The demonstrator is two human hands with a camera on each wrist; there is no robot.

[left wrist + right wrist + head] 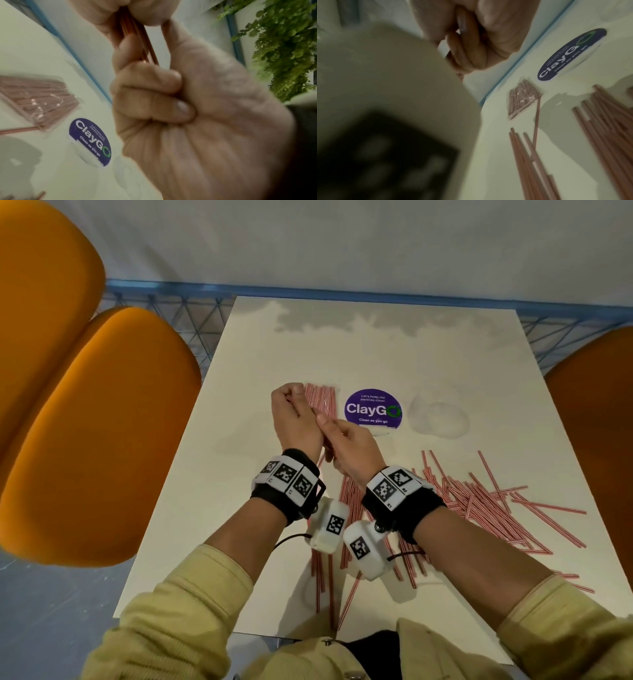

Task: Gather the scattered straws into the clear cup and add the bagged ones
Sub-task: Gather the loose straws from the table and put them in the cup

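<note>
Both the left hand and right hand clamp one thin straw bundle, whose unsupported ends could splay beyond the fists and slip.

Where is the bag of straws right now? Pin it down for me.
In the head view the bag of straws lies flat on the table, immediately left of the purple ClayGo sticker and just beyond the raised left hand.

sticker on table — "ClayGo" — "Clean as you go"
</note>
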